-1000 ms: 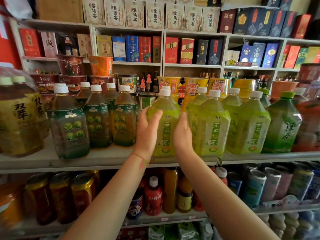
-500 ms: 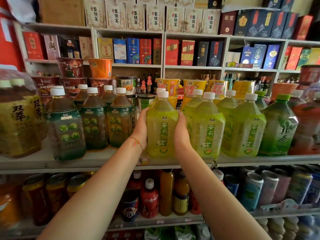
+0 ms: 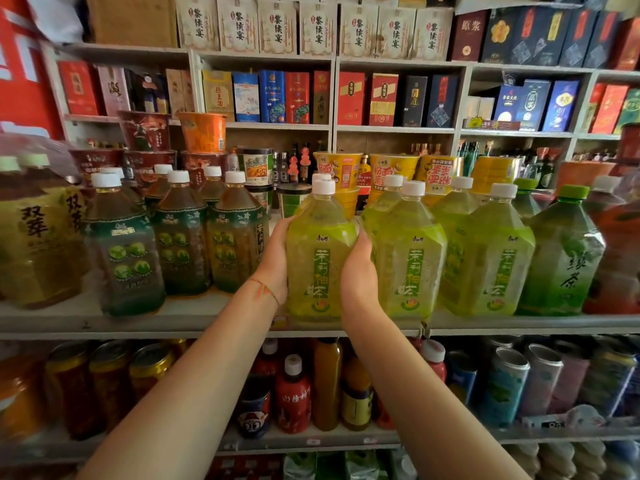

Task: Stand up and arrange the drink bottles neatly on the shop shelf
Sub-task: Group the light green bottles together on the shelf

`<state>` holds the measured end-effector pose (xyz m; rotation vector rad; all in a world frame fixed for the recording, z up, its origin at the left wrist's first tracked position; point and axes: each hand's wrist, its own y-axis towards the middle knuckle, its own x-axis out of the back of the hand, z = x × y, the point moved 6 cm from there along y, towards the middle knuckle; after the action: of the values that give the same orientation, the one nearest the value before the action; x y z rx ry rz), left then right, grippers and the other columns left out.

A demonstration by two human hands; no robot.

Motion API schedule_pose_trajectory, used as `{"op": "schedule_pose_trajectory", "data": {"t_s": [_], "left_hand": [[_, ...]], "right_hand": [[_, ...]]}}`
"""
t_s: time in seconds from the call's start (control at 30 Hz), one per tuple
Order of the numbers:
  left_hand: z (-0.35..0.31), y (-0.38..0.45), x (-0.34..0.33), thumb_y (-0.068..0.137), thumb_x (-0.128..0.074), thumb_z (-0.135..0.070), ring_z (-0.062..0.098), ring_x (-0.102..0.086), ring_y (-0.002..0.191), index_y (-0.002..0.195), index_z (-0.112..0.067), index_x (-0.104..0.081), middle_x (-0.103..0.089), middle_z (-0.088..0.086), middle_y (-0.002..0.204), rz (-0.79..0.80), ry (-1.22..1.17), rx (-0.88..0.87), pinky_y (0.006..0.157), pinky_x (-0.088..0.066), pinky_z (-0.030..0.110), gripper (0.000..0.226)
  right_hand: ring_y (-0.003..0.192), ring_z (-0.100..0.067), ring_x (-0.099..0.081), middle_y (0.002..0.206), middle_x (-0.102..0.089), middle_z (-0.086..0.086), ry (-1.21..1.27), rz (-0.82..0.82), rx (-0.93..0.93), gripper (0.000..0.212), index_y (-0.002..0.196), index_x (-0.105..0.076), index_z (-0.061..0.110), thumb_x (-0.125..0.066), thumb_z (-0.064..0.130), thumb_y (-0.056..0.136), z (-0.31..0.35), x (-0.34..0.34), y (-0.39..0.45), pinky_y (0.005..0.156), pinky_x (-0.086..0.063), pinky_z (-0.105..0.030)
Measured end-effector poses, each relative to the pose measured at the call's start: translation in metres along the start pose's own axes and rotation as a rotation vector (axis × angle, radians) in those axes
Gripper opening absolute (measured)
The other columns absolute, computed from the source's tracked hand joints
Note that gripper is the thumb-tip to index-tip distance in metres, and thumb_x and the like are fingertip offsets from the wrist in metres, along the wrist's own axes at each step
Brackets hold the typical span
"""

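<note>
A large yellow-green tea bottle (image 3: 320,258) with a white cap stands upright at the front of the shelf board (image 3: 194,322). My left hand (image 3: 275,259) presses its left side and my right hand (image 3: 358,275) grips its right side. To its right stand two more bottles of the same yellow-green tea (image 3: 410,258) (image 3: 491,258), with others behind them, then a green-capped green tea bottle (image 3: 564,258). On the left stands a row of dark green-labelled tea bottles (image 3: 181,244), one (image 3: 123,251) set further forward.
Big yellow-labelled bottles (image 3: 34,244) fill the shelf's left end and a red one (image 3: 620,258) the right end. Instant noodle cups (image 3: 202,133) stand behind the drinks. Cans and small bottles (image 3: 294,396) fill the shelf below. Boxed goods (image 3: 273,95) line the wall shelves.
Both hands closed in around the yellow-green bottle and now hold it squarely, its label facing forward. The view has moved closer to the shelf.
</note>
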<state>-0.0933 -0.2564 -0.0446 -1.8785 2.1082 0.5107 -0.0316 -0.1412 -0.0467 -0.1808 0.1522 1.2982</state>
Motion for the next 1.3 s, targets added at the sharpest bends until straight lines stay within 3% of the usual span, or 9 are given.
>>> {"op": "schedule_pose_trajectory", "data": {"t_s": [0.1, 0.17, 0.3, 0.43, 0.63, 0.73, 0.9, 1.03, 1.3], "left_hand": [[-0.001, -0.004, 0.003, 0.1, -0.04, -0.053, 0.024, -0.069, 0.076, 0.088, -0.015, -0.074, -0.073, 0.007, 0.082, -0.065, 0.016, -0.015, 0.074, -0.055, 0.034, 0.052], [-0.005, -0.01, 0.004, 0.1, -0.044, -0.047, 0.026, -0.069, 0.087, 0.1, -0.013, -0.072, -0.072, 0.009, 0.093, -0.116, 0.07, -0.076, 0.084, -0.056, 0.041, 0.045], [-0.046, -0.051, 0.016, 0.099, -0.05, -0.021, 0.002, -0.062, 0.087, 0.093, -0.02, -0.071, -0.067, -0.004, 0.094, -0.499, 0.661, -0.659, 0.078, -0.05, 0.021, 0.022], [-0.066, -0.075, 0.043, 0.092, -0.053, -0.026, 0.021, -0.054, 0.106, 0.094, -0.015, -0.07, -0.062, 0.007, 0.11, -0.743, 1.232, -0.929, 0.093, -0.046, 0.036, 0.021], [-0.103, -0.076, 0.096, 0.092, -0.058, -0.024, 0.038, -0.038, 0.14, 0.124, -0.014, -0.062, -0.048, 0.019, 0.145, -0.842, 1.816, -0.86, 0.12, -0.019, 0.057, 0.034], [-0.117, -0.059, 0.111, 0.099, -0.047, -0.045, 0.042, -0.043, 0.137, 0.143, -0.024, -0.05, -0.042, 0.025, 0.151, -0.719, 2.121, -0.645, 0.12, -0.02, 0.057, 0.049], [-0.134, -0.053, 0.114, 0.096, -0.044, -0.059, 0.04, -0.051, 0.127, 0.147, -0.031, -0.039, -0.046, 0.025, 0.145, -0.57, 2.256, -0.601, 0.116, -0.023, 0.054, 0.059], [-0.143, -0.05, 0.11, 0.093, -0.052, -0.06, 0.042, -0.048, 0.129, 0.146, -0.032, -0.036, -0.042, 0.026, 0.146, -0.503, 2.241, -0.62, 0.112, -0.026, 0.053, 0.062], [-0.15, -0.051, 0.128, 0.096, -0.042, -0.062, 0.041, -0.048, 0.129, 0.15, -0.037, -0.036, -0.04, 0.025, 0.148, -0.402, 2.248, -0.668, 0.107, -0.031, 0.048, 0.06]], "right_hand": [[0.116, 0.0, -0.054, 0.112, -0.06, 0.013, -0.03, -0.003, 0.277, 0.044, 0.139, -0.054, 0.024, -0.028, 0.042, 0.108, 0.009, 0.001, -0.008, 0.089, -0.044, -0.024], [0.133, 0.008, -0.038, 0.142, -0.05, 0.008, -0.154, 0.018, 0.615, 0.047, 0.155, -0.03, 0.022, -0.032, 0.028, 0.109, 0.021, -0.004, -0.019, 0.108, -0.04, -0.029], [0.154, -0.025, -0.016, 0.162, -0.028, -0.015, -0.504, -0.033, 1.235, 0.058, 0.153, -0.031, 0.0, -0.042, 0.004, 0.096, 0.026, -0.025, -0.037, 0.125, -0.016, -0.046], [0.153, -0.033, -0.017, 0.158, -0.033, -0.022, -0.646, 0.149, 1.438, 0.06, 0.146, -0.041, -0.007, -0.047, -0.007, 0.087, 0.009, -0.055, -0.055, 0.124, -0.016, -0.05], [0.152, -0.033, -0.019, 0.159, -0.028, -0.022, -0.735, 0.244, 1.256, 0.065, 0.151, -0.031, -0.003, -0.05, -0.006, 0.089, -0.01, -0.112, -0.052, 0.121, -0.028, -0.044], [0.151, -0.03, -0.018, 0.163, -0.015, -0.016, -0.711, 0.221, 0.862, 0.082, 0.158, -0.009, 0.009, -0.059, 0.012, 0.094, -0.003, -0.139, -0.03, 0.117, -0.035, -0.044], [0.135, -0.027, -0.045, 0.149, -0.04, -0.007, -0.461, 0.209, 0.34, 0.11, 0.157, -0.006, 0.022, -0.083, 0.024, 0.078, -0.01, -0.162, 0.031, 0.108, -0.046, -0.046], [0.123, -0.019, -0.048, 0.136, -0.044, 0.0, -0.347, 0.243, 0.271, 0.114, 0.155, -0.008, 0.026, -0.087, 0.02, 0.074, -0.022, -0.16, 0.04, 0.084, -0.052, -0.027], [0.134, -0.037, -0.04, 0.148, -0.029, -0.015, -0.743, -0.148, 0.424, 0.129, 0.147, 0.009, 0.048, -0.086, 0.049, 0.06, -0.02, -0.164, 0.014, 0.103, -0.047, -0.054]]}}
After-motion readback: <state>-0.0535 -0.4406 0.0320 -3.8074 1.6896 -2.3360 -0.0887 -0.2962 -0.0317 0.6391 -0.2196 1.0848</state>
